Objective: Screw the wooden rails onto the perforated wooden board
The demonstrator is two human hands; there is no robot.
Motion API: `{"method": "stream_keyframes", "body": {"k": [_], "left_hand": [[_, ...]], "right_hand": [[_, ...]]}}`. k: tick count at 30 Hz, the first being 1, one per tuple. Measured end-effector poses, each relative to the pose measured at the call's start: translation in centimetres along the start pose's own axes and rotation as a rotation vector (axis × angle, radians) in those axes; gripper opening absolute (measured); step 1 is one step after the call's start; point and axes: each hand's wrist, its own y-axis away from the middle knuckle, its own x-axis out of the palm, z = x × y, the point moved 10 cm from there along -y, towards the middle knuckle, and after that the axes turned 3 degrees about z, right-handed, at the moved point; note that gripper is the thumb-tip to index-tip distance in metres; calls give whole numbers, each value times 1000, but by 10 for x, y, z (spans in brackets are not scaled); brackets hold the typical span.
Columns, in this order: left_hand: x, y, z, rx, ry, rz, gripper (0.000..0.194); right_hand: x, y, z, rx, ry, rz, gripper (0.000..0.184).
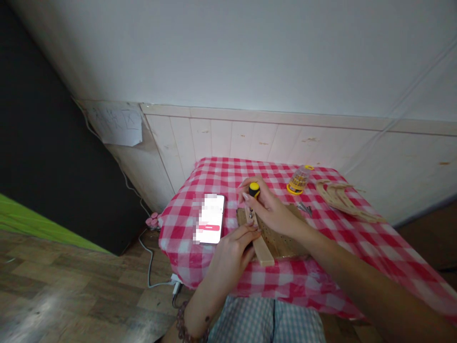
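One screwdriver (254,189) was gripped by the right hand (268,209); one strip (263,251) was held in the left hand (233,247), fingers bunched.

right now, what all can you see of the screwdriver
The screwdriver has a stubby, plastic-looking handle, black with a yellow end, and shiny metal below. It stands roughly upright, handle up, over the far part of the pale wooden bar. The fingers of the right hand are around the handle; the left hand is on the bar, near its lower end. Its tip is too small to make out.
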Motion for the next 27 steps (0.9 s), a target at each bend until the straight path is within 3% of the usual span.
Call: {"method": "stream_keyframes", "body": {"k": [7,12,17,23,27], "left_hand": [[0,0,0,4,-1,11,41],[1,0,1,16,-9,6,40],[0,0,2,8,-9,-10,40],[1,0,1,22,-15,2,41],[2,0,3,13,-17,5,42]], "right_hand": [[-2,0,-17,50,-290,-21,44],[-12,-4,-3,27,-128,-21,36],[0,-8,2,24,-306,70,27],[-2,-18,-10,-9,-308,-49,23],[0,-17,-16,49,-330,-62,38]]}}
